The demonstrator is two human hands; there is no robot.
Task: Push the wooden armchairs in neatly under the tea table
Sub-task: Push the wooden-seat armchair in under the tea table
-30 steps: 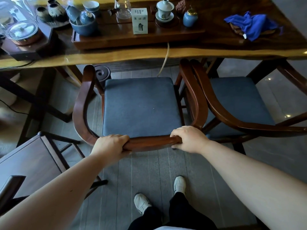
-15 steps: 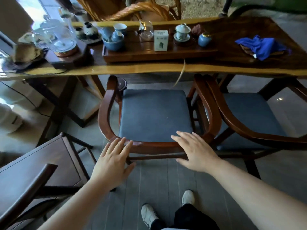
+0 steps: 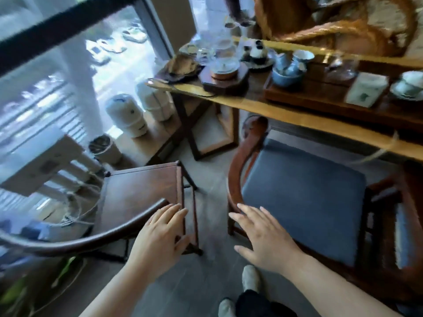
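Counted three wooden armchairs: a dark bare-seat one (image 3: 139,193) and two blue-cushioned ones (image 3: 302,193) (image 3: 402,236). One tea table (image 3: 286,115), and two hands (image 3: 160,236) (image 3: 265,239) out.

Grey plank floor (image 3: 206,282). Big window (image 3: 68,76) left of it, black frame bar across the top, daylight washing in. White canisters (image 3: 126,115) on the floor just below the window. Woven rattan chair (image 3: 343,26) far right of the window. View is motion-blurred.

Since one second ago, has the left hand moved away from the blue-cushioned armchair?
Yes. The left hand released the blue-cushioned armchair and moved left, toward the dark wooden chair.
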